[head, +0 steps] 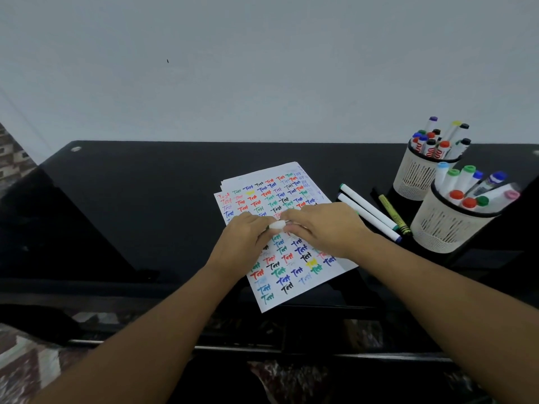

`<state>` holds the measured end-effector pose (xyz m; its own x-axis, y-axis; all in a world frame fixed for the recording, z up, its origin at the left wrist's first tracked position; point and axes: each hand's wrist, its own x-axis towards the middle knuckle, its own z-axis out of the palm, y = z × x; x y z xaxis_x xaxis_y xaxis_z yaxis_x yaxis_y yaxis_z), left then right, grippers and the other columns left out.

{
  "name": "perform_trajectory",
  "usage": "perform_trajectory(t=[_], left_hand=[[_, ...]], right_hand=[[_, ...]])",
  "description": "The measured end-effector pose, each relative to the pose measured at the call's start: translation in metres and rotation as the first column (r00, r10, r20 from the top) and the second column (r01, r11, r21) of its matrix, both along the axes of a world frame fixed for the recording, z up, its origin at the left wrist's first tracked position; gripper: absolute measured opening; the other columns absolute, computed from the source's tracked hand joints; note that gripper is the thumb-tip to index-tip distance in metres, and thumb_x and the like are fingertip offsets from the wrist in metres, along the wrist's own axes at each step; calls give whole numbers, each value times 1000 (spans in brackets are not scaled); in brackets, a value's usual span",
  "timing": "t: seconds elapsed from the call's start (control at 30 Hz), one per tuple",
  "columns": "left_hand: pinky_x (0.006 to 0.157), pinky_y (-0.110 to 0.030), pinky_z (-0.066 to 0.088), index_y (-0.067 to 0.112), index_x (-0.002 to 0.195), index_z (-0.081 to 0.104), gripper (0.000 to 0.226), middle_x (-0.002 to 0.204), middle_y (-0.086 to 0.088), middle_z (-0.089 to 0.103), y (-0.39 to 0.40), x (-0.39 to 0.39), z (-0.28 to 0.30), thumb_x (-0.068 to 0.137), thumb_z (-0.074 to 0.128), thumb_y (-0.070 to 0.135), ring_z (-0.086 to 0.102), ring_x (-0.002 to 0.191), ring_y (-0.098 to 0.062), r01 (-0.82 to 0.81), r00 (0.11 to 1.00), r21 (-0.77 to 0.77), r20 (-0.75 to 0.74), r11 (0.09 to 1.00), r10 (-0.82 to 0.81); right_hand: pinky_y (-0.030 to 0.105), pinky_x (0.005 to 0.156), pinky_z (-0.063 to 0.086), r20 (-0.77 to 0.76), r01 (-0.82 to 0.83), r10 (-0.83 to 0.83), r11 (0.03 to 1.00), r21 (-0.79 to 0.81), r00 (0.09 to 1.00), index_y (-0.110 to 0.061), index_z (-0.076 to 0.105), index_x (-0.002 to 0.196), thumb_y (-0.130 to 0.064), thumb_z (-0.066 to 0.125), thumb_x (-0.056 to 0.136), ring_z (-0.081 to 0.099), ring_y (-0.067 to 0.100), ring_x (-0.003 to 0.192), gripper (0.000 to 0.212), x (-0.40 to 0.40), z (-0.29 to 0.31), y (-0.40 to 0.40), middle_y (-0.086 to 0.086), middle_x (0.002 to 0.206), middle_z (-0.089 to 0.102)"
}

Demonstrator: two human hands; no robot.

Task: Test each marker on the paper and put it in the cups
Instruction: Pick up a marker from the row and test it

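Note:
A white marker (277, 225) lies crosswise between both hands above the paper (287, 275), a white sheet covered with coloured "Test" marks. My left hand (244, 234) grips its left end and my right hand (320, 227) grips its right end; most of the marker is hidden by fingers. Three loose markers lie right of the paper: two white ones (368, 209) and a yellow-green one (394, 213). Two cream mesh cups hold several markers: a near cup (446, 228) and a far cup (414, 177).
The paper tops a small stack on a black glossy desk (140, 199) whose front edge runs below my forearms. A pale wall rises behind. Patterned floor shows at the lower left.

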<state>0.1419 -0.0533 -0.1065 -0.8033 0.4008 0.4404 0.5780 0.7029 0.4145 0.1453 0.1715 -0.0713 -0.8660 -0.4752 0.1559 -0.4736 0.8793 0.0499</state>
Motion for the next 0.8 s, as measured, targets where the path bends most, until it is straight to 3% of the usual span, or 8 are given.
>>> perform_trajectory(t=[0.13,0.23,0.33,0.4,0.47,0.57,0.7,0.8], left_hand=[[86,-27,34,15,133,65,37,109,3,70,-2,-6,-3,102,58,35,52,101,-13,-114,990,-25,77,993,115],[91,-27,35,15,135,65,40,117,2,69,-2,-9,-4,100,61,36,51,108,-15,-148,984,-11,95,989,148],[102,-36,40,19,142,58,47,128,1,64,-1,-13,-5,100,61,39,49,118,-20,-161,979,-4,129,987,160],[112,-41,33,29,152,44,58,142,3,52,-1,-13,-3,99,60,45,40,131,-20,-168,968,-37,181,985,172],[119,-47,23,42,157,28,69,155,3,35,-1,-12,3,96,58,55,25,142,-20,-157,962,-104,208,982,176],[123,-55,10,55,155,15,75,167,0,7,7,-5,17,91,47,74,1,152,-28,-80,965,-241,224,967,135],[123,-58,-7,63,151,15,84,166,6,-23,25,10,27,75,27,95,-23,153,-29,64,941,-418,328,906,84],[121,-57,-10,65,151,10,86,166,1,-27,26,10,18,72,23,97,-25,152,-32,95,915,-506,384,857,126]], right_hand=[[36,54,36,143,164,-131,953,-253,981,-25,27,152,-30,42,109,53,15,64,46,7,7,10,-10,80,53],[39,58,46,269,259,-140,838,-481,953,-37,47,130,-15,40,108,64,21,74,32,12,10,23,-1,99,62],[42,87,58,365,389,-162,562,-730,917,-38,68,101,-12,41,107,70,14,90,37,22,6,30,-6,113,68],[43,97,58,467,460,-71,355,-814,882,-35,70,111,-6,41,105,71,13,102,41,29,1,34,-6,115,69],[39,92,59,488,465,-4,309,-830,873,-39,63,119,1,48,103,70,17,109,46,37,-6,39,0,121,67],[30,79,56,466,448,-25,325,-833,884,-38,55,114,-1,63,99,69,17,100,41,46,-16,44,11,117,66],[33,86,57,372,372,-34,167,-913,928,-23,57,110,-15,59,107,70,17,91,8,53,-15,40,7,97,68],[39,91,55,339,347,-81,125,-929,937,-27,67,122,-40,53,108,67,16,81,24,59,-9,40,0,79,65]])
